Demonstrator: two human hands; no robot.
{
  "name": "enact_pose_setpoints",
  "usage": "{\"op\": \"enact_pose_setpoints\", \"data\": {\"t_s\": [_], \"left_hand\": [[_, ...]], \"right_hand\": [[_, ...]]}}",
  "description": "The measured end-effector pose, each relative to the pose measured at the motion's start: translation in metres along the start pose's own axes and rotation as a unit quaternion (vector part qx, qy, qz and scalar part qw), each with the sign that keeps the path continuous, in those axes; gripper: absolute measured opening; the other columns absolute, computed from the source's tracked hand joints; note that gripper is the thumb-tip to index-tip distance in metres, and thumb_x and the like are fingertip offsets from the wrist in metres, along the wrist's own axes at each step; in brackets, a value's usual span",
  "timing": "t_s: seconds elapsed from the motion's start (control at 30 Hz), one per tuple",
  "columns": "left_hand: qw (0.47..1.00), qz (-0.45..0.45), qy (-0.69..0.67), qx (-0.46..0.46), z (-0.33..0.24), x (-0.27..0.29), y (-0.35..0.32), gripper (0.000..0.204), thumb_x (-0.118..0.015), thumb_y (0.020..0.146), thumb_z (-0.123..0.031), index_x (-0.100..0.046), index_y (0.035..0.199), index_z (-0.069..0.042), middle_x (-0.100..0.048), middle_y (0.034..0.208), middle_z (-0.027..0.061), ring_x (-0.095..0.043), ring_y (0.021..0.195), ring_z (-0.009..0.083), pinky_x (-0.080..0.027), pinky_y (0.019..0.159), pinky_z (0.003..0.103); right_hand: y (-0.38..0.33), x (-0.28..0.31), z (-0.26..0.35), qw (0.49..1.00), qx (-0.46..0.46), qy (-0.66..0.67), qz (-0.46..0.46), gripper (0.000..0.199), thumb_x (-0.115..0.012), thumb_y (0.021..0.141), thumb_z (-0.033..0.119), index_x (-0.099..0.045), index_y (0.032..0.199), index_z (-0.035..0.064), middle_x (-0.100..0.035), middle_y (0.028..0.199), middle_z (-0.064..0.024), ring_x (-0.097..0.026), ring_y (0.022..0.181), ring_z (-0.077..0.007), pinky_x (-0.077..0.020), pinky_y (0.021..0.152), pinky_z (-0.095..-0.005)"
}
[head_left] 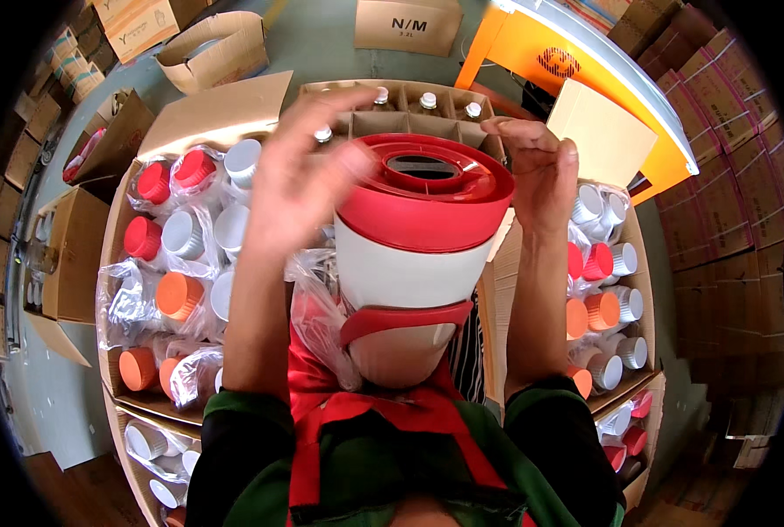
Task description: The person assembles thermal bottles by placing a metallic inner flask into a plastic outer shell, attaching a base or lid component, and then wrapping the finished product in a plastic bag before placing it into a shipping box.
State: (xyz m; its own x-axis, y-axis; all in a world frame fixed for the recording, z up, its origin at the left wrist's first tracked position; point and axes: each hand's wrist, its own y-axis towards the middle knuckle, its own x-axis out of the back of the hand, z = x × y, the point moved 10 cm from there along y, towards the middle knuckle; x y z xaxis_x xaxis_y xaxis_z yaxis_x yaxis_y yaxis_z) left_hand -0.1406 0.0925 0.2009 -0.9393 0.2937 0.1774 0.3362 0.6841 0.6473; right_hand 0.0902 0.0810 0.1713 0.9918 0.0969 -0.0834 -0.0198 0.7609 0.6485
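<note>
A large white jug [409, 279] with a wide red top [436, 211] stands upright in front of my chest. A round hole in its top shows a dark inside, and a curved red band [405, 323] crosses its lower side. My left hand [308, 167], blurred by motion, hovers at the top's left edge with fingers apart. Beside the right edge is my right hand [537, 162], its fingers loosely bent and holding nothing; whether it touches the rim, I cannot tell. Crumpled clear plastic [321, 307] hangs at the jug's left side.
Open cartons at left [111, 351] and right [642, 351] hold several bagged things with white, red and orange caps. Behind the jug, a divided carton [392, 123] holds white-capped bottles. An orange-sided table [576, 79] stands far right; stacked cartons [717, 158] line the right.
</note>
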Motion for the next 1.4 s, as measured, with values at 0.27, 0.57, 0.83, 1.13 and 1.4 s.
{"op": "enact_pose_setpoints", "data": {"t_s": [0.27,0.57,0.83,1.13,1.4], "left_hand": [[0.995,0.016,-0.086,0.050,0.084,0.018,-0.030,0.047,-0.062,0.083,-0.019,-0.054,0.127,-0.006,-0.055,0.127,0.0069,-0.053,0.113,0.0198,-0.042,0.099,0.032],[0.996,-0.039,0.010,0.079,0.070,0.028,-0.027,0.068,-0.075,0.064,-0.019,-0.051,0.126,-0.007,-0.049,0.129,0.0122,-0.046,0.120,0.0265,-0.036,0.103,0.037],[0.982,0.004,-0.146,0.117,0.073,0.013,-0.025,0.086,-0.078,0.051,-0.007,-0.048,0.132,-0.010,-0.051,0.130,0.0087,-0.049,0.117,0.0246,-0.036,0.102,0.037],[0.987,-0.040,-0.147,0.058,0.056,0.004,-0.030,0.071,-0.076,0.064,-0.039,-0.054,0.124,-0.008,-0.058,0.117,0.0104,-0.048,0.117,0.0285,-0.029,0.104,0.046],[0.985,0.068,0.110,-0.113,0.006,-0.004,-0.041,0.020,-0.063,0.082,-0.027,-0.070,0.092,-0.011,-0.065,0.107,0.0033,-0.047,0.120,0.0247,-0.020,0.109,0.047]], "right_hand": [[-0.006,-0.120,0.076,0.972,0.066,-0.030,0.224,0.085,-0.022,0.088,0.069,-0.052,0.122,-0.0026,-0.056,0.120,-0.0227,-0.054,0.111,-0.0309,-0.0333,0.103,-0.0409],[-0.011,-0.099,0.052,0.960,-0.015,-0.101,0.261,0.080,-0.029,0.088,0.063,-0.050,0.119,-0.0075,-0.058,0.113,-0.0261,-0.059,0.105,-0.0331,-0.0378,0.101,-0.0452],[-0.018,-0.091,0.039,0.928,0.058,-0.020,0.368,0.099,-0.026,0.078,0.080,-0.045,0.123,-0.0065,-0.055,0.118,-0.0297,-0.052,0.114,-0.0397,-0.0314,0.104,-0.0471],[-0.009,-0.075,0.026,0.976,0.028,-0.161,0.142,0.082,-0.024,0.087,0.069,-0.071,0.083,0.0014,-0.068,0.092,-0.0180,-0.063,0.097,-0.0236,-0.0318,0.102,-0.0437],[-0.009,-0.070,-0.030,0.995,-0.087,0.006,0.053,0.066,-0.026,0.097,0.042,-0.066,0.074,-0.0046,-0.066,0.082,-0.0186,-0.061,0.080,-0.0273,-0.0448,0.085,-0.0354]]}}
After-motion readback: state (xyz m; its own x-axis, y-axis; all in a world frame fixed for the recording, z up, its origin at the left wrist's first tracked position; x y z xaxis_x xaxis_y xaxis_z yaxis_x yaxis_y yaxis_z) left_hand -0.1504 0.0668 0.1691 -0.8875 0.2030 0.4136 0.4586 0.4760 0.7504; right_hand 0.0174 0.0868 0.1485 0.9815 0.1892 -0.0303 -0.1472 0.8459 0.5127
